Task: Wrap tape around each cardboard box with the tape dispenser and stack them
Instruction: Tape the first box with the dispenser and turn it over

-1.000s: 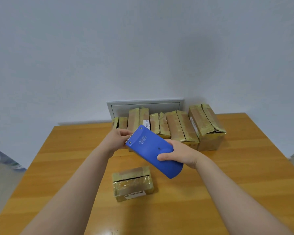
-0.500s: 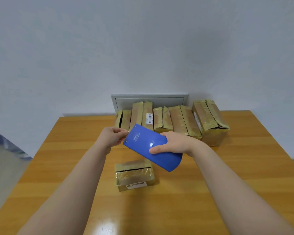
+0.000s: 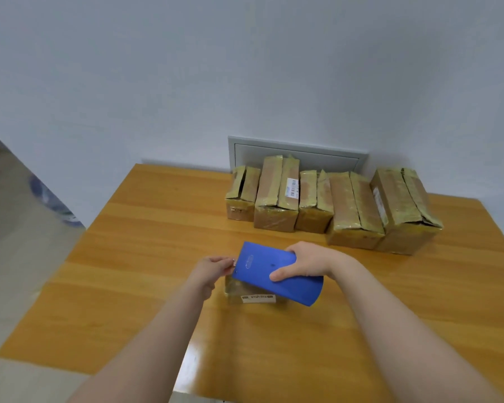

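My right hand (image 3: 303, 261) grips the blue tape dispenser (image 3: 271, 269) from above, holding it tilted just over a small taped cardboard box (image 3: 245, 295) on the wooden table (image 3: 146, 274). The dispenser hides most of that box; its white label shows below. My left hand (image 3: 211, 270) is at the dispenser's left end, fingers pinching at its metal edge, where the tape end would be, though no tape is discernible.
Several taped cardboard boxes (image 3: 326, 205) stand in a row at the table's far edge against the wall, in front of a grey panel (image 3: 297, 152). The floor lies to the left of the table.
The view swung left, so everything sits further right in frame. Both hands lowered the dispenser toward the small box, which it now covers.
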